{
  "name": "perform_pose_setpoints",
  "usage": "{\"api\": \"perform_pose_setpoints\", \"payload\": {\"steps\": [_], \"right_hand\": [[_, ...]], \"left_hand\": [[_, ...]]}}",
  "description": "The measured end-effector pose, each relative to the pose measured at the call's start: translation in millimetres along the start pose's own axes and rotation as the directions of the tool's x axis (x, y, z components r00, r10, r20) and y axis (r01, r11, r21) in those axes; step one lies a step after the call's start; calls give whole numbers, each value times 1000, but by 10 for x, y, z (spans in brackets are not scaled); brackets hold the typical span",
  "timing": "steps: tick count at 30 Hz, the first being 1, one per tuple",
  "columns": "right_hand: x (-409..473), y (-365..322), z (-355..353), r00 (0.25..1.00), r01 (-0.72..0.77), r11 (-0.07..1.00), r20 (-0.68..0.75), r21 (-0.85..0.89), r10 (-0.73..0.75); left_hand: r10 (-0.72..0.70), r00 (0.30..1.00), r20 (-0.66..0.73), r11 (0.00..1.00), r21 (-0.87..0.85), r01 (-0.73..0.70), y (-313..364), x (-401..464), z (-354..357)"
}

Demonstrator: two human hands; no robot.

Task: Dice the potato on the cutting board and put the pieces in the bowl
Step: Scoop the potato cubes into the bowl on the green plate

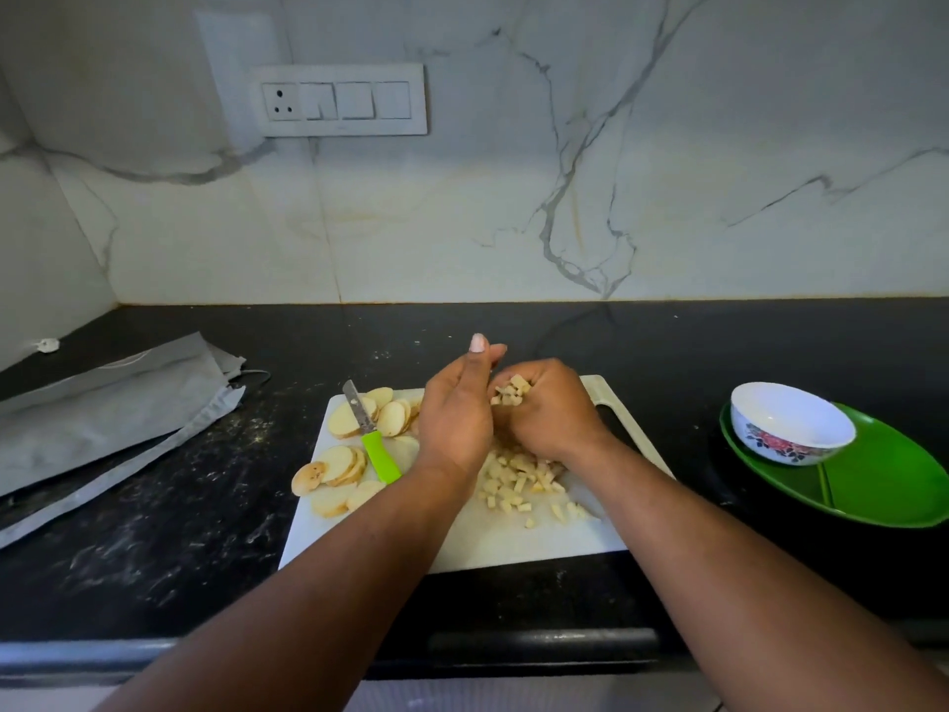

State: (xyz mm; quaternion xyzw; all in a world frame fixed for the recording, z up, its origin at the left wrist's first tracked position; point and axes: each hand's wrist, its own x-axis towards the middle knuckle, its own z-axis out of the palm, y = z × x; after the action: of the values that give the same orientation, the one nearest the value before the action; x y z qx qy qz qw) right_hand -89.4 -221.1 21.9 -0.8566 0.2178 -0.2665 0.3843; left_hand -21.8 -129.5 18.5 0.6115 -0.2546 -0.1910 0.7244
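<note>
Head view: the right hand (544, 411) is cupped with its fingers curled around a small heap of potato cubes (511, 390), held just above the cutting board (462, 537). The left hand (457, 408) stands beside it, touching it, fingers straight and together, palm turned toward the cubes and holding nothing itself. Under the right wrist, more diced pieces (518, 485) lie scattered over the right half of the board. On the board's left half sit round potato slices (341, 467), some overlapping and one hanging over the left edge, with a green-handled knife (372, 436) resting across them, blade pointing toward the wall. The board lies near the front edge of the black counter (154, 531). Well apart, toward the counter's right end, a white flowered bowl (791, 423) sits on a green plate (883, 485). Grey folded sheets (102, 429) lie at the counter's left end.
</note>
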Motion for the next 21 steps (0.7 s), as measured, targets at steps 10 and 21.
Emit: {"api": "perform_pose_setpoints", "payload": {"steps": [10,21], "right_hand": [[67,-68,-646,938,-186,851,-168,491,302],[-364,537,-1892,806,-204,793,-361,574,469]], "left_hand": [[-218,970,105,928,-284,239,470,125,1048],[-251,924,290,859,-373,351,302,-284,2466]]}}
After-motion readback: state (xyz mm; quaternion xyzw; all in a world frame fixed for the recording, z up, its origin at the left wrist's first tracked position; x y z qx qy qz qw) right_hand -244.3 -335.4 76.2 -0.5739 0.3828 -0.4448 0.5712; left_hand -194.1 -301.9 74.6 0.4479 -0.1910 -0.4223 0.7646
